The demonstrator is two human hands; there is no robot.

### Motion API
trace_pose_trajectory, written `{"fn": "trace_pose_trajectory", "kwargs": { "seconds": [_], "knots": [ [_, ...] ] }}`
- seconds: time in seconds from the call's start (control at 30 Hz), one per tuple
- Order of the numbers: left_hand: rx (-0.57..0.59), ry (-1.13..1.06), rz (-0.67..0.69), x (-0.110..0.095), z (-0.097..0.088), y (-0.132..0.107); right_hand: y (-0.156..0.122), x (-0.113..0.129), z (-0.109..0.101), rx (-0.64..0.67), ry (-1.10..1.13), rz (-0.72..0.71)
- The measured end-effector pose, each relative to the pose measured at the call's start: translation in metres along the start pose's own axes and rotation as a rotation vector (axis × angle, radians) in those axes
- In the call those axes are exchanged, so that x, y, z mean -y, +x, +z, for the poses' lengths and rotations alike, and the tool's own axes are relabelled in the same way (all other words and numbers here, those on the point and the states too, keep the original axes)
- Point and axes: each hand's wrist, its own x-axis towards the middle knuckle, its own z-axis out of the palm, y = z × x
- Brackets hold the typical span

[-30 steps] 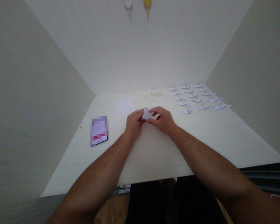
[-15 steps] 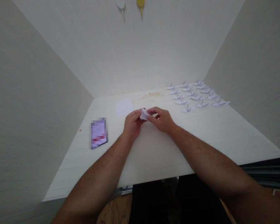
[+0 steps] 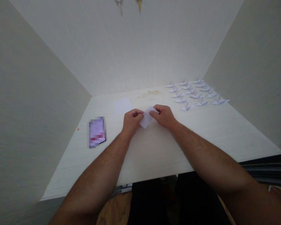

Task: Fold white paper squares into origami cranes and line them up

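A small piece of white paper [image 3: 145, 121] is held between my two hands above the middle of the table. My left hand [image 3: 131, 121] pinches its left edge between thumb and fingers. With the thumb on top, my right hand [image 3: 163, 116] grips the paper's right side. It looks flat and roughly four-sided, tilted in the hands; any folds underneath are hidden. Just behind my left hand lies a flat stack or sheet of white paper [image 3: 122, 105].
Several folded paper cranes [image 3: 193, 92] stand in rows at the back right of the white table [image 3: 154, 159]. A phone [image 3: 97, 132] with a blurred screen lies at the left. Walls enclose the back and both sides. Two hooks [image 3: 140, 4] hang on the back wall.
The paper has gone from a partly opened, curled shape to a flatter four-sided one. Both hands now pinch it with thumbs on top. The view has shifted slightly.
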Motion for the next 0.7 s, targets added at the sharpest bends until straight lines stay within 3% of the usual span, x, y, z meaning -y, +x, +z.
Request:
{"fn": "trace_pose_trajectory", "kwargs": {
  "seconds": [0.5,0.7],
  "knots": [
    [0.048,0.099,-0.048,-0.0019,-0.0017,0.0000,0.0012,-0.0008,-0.0058,0.072,-0.113,-0.045],
    [0.018,0.071,-0.049,0.0042,-0.0026,0.0037,-0.0015,-0.0072,0.0003,0.165,0.191,0.032]
  ]
}}
